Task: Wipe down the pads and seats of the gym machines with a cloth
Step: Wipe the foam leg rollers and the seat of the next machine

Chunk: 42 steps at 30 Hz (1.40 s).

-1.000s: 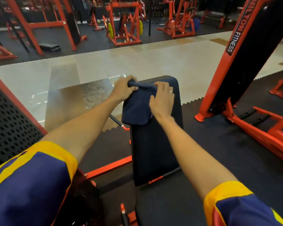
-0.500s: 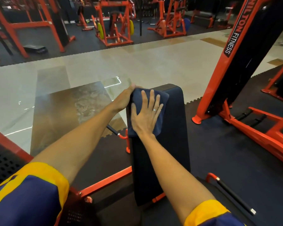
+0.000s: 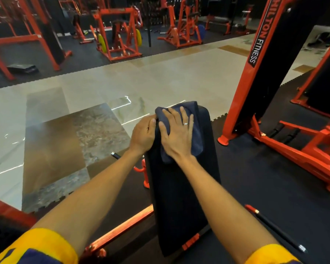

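A long black bench pad point(image 3: 181, 191) runs away from me in the middle of the view. A dark blue cloth point(image 3: 189, 113) lies spread over its far end. My right hand point(image 3: 177, 136) presses flat on the cloth with fingers apart, a ring on one finger. My left hand point(image 3: 143, 136) curls over the pad's left edge beside the cloth, its fingertips touching the cloth's left corner.
An orange and black machine upright marked HILTON FITNESS point(image 3: 259, 60) rises at the right, with its orange base frame point(image 3: 301, 149) low on the black mat. A black-gripped handle point(image 3: 278, 229) lies at lower right. Tiled floor point(image 3: 122, 82) and more orange machines point(image 3: 118, 35) lie beyond.
The bunched cloth has been spread flat over the pad's far end. My right hand went from gripping it to pressing flat on it, and my left hand moved onto the pad's left edge.
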Motion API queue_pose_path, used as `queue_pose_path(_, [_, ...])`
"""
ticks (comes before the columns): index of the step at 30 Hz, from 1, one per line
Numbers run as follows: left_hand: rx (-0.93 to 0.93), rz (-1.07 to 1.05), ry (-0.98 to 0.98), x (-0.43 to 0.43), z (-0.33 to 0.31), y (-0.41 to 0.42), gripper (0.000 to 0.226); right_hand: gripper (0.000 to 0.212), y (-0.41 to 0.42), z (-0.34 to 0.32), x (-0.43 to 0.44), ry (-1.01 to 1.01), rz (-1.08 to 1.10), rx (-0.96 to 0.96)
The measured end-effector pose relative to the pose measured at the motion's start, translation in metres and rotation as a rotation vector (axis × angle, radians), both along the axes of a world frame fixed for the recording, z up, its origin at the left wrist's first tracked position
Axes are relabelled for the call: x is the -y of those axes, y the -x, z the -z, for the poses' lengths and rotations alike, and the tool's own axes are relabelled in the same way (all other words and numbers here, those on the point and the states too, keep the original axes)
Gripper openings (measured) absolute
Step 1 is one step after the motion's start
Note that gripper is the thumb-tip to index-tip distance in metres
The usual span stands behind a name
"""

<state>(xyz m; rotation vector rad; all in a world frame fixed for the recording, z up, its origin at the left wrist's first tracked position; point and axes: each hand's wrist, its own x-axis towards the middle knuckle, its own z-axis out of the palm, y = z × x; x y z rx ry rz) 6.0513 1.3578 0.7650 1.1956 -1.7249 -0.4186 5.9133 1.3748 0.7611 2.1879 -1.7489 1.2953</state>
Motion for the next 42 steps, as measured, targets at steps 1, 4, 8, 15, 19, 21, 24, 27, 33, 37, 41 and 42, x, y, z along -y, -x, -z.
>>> queue_pose_path(1, [-0.019,0.0,0.011,-0.001,0.002,0.0,0.039,0.052,0.015,-0.002,0.007,0.004,0.0,-0.098])
queue_pose_path(4, [-0.075,-0.001,0.019,0.001,0.01,0.0,0.039,0.054,0.062,-0.018,0.04,-0.053,0.067,-0.19])
queue_pose_path(8, [-0.097,-0.01,0.02,0.001,0.013,0.002,0.04,0.052,0.054,-0.038,0.059,-0.126,0.151,-0.105])
queue_pose_path(15, [-0.086,-0.026,0.051,-0.003,0.012,0.001,0.04,0.038,0.027,-0.035,0.038,0.005,-0.089,-0.226])
queue_pose_path(19, [-0.072,-0.02,0.054,-0.002,0.012,0.0,0.041,0.031,0.079,-0.042,0.061,-0.062,0.022,-0.166])
queue_pose_path(21, [-0.07,-0.006,0.045,-0.002,0.012,0.002,0.041,0.038,0.082,-0.04,0.065,-0.128,0.133,-0.022])
queue_pose_path(24, [-0.062,-0.004,0.033,-0.001,0.01,0.0,0.043,0.045,0.045,-0.032,0.055,-0.116,0.19,0.051])
queue_pose_path(27, [-0.091,0.001,0.001,0.0,0.011,-0.001,0.049,0.032,0.006,-0.026,0.028,-0.027,0.113,0.058])
queue_pose_path(33, [-0.098,0.015,-0.051,0.002,0.014,-0.004,0.054,0.039,-0.013,-0.012,0.01,0.084,-0.043,-0.052])
queue_pose_path(37, [-0.009,0.045,-0.063,0.002,0.011,-0.005,0.055,0.033,0.022,-0.014,0.028,0.148,-0.138,-0.183])
queue_pose_path(41, [0.147,0.085,-0.098,0.0,-0.004,-0.01,0.054,0.029,0.032,-0.013,0.037,0.175,-0.117,-0.12])
queue_pose_path(42, [0.202,0.107,-0.11,0.0,-0.007,-0.011,0.053,0.03,0.034,-0.011,0.039,0.183,-0.109,-0.101])
